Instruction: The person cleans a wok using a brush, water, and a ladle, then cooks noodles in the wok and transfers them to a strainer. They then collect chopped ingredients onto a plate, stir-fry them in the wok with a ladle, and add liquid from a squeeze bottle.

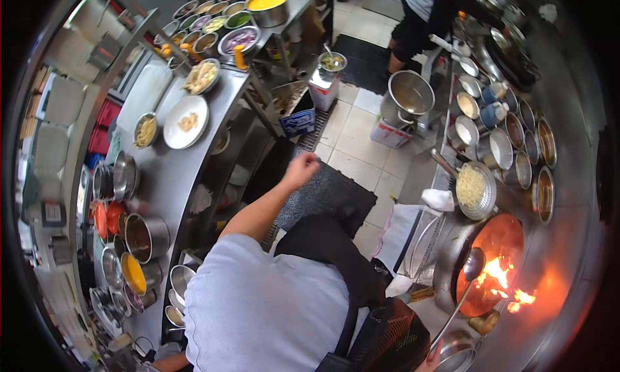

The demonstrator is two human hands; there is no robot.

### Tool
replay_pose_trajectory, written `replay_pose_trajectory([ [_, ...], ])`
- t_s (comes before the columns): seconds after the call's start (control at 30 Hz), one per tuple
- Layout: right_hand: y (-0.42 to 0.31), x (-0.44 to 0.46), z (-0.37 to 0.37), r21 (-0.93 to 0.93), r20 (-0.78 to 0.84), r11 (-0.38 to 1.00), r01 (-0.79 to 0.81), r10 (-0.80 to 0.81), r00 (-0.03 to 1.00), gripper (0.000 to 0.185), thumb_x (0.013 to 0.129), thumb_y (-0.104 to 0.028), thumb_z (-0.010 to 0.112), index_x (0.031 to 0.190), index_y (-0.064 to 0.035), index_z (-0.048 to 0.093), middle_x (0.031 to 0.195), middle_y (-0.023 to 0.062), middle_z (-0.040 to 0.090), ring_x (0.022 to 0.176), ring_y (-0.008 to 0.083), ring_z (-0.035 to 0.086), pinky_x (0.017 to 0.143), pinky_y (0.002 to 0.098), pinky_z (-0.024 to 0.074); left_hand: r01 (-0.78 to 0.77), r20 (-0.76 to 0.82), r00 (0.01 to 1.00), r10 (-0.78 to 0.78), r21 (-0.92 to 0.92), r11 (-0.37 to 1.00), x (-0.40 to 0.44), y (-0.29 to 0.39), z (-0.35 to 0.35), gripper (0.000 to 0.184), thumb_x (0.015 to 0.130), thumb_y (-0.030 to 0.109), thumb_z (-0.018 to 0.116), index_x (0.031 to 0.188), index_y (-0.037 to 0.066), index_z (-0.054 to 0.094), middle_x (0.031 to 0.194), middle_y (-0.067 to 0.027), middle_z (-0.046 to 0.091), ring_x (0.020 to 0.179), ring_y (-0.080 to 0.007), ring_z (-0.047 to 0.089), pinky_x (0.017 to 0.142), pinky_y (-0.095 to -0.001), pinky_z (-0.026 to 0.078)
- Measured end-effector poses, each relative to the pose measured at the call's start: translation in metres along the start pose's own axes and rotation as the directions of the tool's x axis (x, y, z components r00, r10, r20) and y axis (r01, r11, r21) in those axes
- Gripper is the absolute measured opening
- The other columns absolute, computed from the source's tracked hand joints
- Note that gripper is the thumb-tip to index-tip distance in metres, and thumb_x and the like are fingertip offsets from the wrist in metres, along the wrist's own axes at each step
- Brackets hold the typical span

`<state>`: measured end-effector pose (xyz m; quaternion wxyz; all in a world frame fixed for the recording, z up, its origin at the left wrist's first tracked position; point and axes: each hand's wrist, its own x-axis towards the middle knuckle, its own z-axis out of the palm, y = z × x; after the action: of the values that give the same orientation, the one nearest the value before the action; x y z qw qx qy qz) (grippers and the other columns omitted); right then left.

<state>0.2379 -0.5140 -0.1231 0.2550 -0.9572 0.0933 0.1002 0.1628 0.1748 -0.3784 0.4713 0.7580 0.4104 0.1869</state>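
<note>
My left hand [302, 172] is held out above the dark floor mat [336, 194], fingers curled closed; whether anything is in it cannot be made out. At the lower right my right hand [431, 360], partly cut off by the frame, grips the long handle of a metal ladle [474, 263]. The ladle's bowl is over a wok [447, 268] with orange flames in it. Just beyond the wok, a round perforated strainer [476, 207] holds pale noodle-like strips [470, 186].
A steel counter [194, 172] on the left carries a white plate [186, 121], bowls and pots. A large pot [411, 94] stands on a tin beyond the mat. Another person [420, 23] is at the top right, and a forearm [171, 362] shows bottom left. Flames [520, 299] rise beside the wok.
</note>
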Motion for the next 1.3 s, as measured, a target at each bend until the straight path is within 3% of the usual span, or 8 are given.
replay_pose_trajectory([
  [0.1, -0.007, 0.013, 0.009, -0.123, 0.034, 0.984, 0.127, -0.123, 0.992, 0.056, 0.099, -0.022, 0.06, 0.152, -0.0066, 0.052, 0.113, 0.0205, 0.066, 0.099, 0.0277, 0.065, 0.087, 0.0449, 0.0558, 0.155, -0.331, 0.891, -0.312, -0.423, 0.893, 0.006, -0.049, -0.088, 0.029, 0.099, 0.011, 0.065, 0.126, 0.004, 0.059, 0.1, -0.0068, 0.068, 0.084, -0.0149, 0.068, 0.071, -0.0297, 0.055],
  [0.27, -0.045, 0.049, 0.036, 0.114, -0.104, 0.976, -0.185, 0.196, 0.975, 0.066, 0.098, -0.028, 0.065, 0.159, -0.0123, 0.044, 0.105, 0.0204, 0.07, 0.073, 0.0265, 0.067, 0.053, 0.0309, 0.0536, -0.041, -0.725, 0.589, -0.357, -0.468, 0.883, 0.025, -0.039, -0.232, 0.023, 0.1, 0.007, 0.06, 0.121, 0.0, 0.057, 0.098, -0.0083, 0.065, 0.078, -0.0148, 0.066, 0.066, -0.0271, 0.054],
  [0.7, -0.142, 0.052, 0.076, 0.248, -0.012, 0.936, -0.25, 0.261, 0.965, 0.07, 0.097, -0.029, 0.067, 0.161, -0.0175, 0.041, 0.102, 0.0189, 0.07, 0.072, 0.0266, 0.067, 0.055, 0.0322, 0.0545, -0.167, -0.33, 0.687, -0.648, -0.939, 0.301, 0.208, -0.091, -0.339, 0.057, 0.106, 0.016, 0.058, 0.149, -0.013, 0.034, 0.149, -0.0371, 0.043, 0.125, -0.0432, 0.061, 0.1, -0.0452, 0.058],
  [0.73, -0.145, 0.052, 0.078, 0.25, -0.007, 0.931, -0.264, 0.275, 0.961, 0.071, 0.097, -0.029, 0.067, 0.161, -0.0179, 0.041, 0.102, 0.0187, 0.07, 0.072, 0.0266, 0.067, 0.055, 0.0323, 0.0546, -0.222, -0.336, 0.624, -0.706, -0.942, 0.252, 0.223, -0.093, -0.342, 0.048, 0.1, 0.014, 0.066, 0.135, -0.014, 0.048, 0.13, -0.0276, 0.059, 0.11, -0.0398, 0.068, 0.092, -0.0458, 0.062],
  [0.8, -0.147, 0.05, 0.076, 0.255, 0.002, 0.919, -0.301, 0.311, 0.951, 0.071, 0.097, -0.029, 0.067, 0.162, -0.0187, 0.04, 0.102, 0.0185, 0.07, 0.072, 0.0266, 0.066, 0.055, 0.0325, 0.0547, -0.312, -0.424, 0.432, -0.796, -0.898, 0.309, 0.253, -0.095, -0.343, 0.048, 0.099, 0.01, 0.066, 0.139, -0.008, 0.047, 0.133, -0.0236, 0.06, 0.109, -0.0373, 0.068, 0.092, -0.0498, 0.062],
  [1.03, -0.126, 0.022, 0.06, 0.639, -0.062, 0.758, -0.134, 0.225, 0.972, 0.059, 0.104, -0.013, 0.06, 0.16, -0.0102, 0.04, 0.066, -0.0011, 0.05, 0.041, 0.0064, 0.042, 0.035, 0.0223, 0.0337, -0.593, -0.648, 0.509, -0.566, -0.741, 0.316, 0.295, -0.151, -0.356, 0.045, 0.102, 0.01, 0.062, 0.146, 0.005, 0.052, 0.136, -0.0144, 0.065, 0.11, -0.0303, 0.07, 0.088, -0.0451, 0.061],
  [1.23, -0.151, -0.034, 0.003, 0.642, 0.14, 0.717, -0.273, 0.24, 0.961, 0.063, 0.104, -0.017, 0.059, 0.16, -0.0023, 0.036, 0.068, 0.0027, 0.058, 0.043, 0.0101, 0.049, 0.036, 0.0256, 0.0359, 0.194, -0.424, 0.654, -0.626, -0.705, 0.682, 0.203, -0.1, -0.349, 0.045, 0.107, 0.029, 0.05, 0.138, -0.003, 0.058, 0.131, -0.0149, 0.066, 0.104, -0.0235, 0.066, 0.085, -0.0373, 0.057],
  [1.3, -0.131, -0.025, 0.009, 0.653, 0.158, 0.703, -0.284, 0.241, 0.958, 0.068, 0.101, -0.014, 0.065, 0.16, -0.0028, 0.036, 0.074, 0.0033, 0.058, 0.046, 0.011, 0.05, 0.038, 0.0284, 0.0384, -0.144, -0.547, 0.763, -0.345, -0.664, 0.734, 0.192, -0.093, -0.32, 0.046, 0.109, 0.018, 0.051, 0.13, -0.023, 0.052, 0.132, -0.0263, 0.062, 0.116, -0.0343, 0.064, 0.101, -0.0428, 0.057],
])
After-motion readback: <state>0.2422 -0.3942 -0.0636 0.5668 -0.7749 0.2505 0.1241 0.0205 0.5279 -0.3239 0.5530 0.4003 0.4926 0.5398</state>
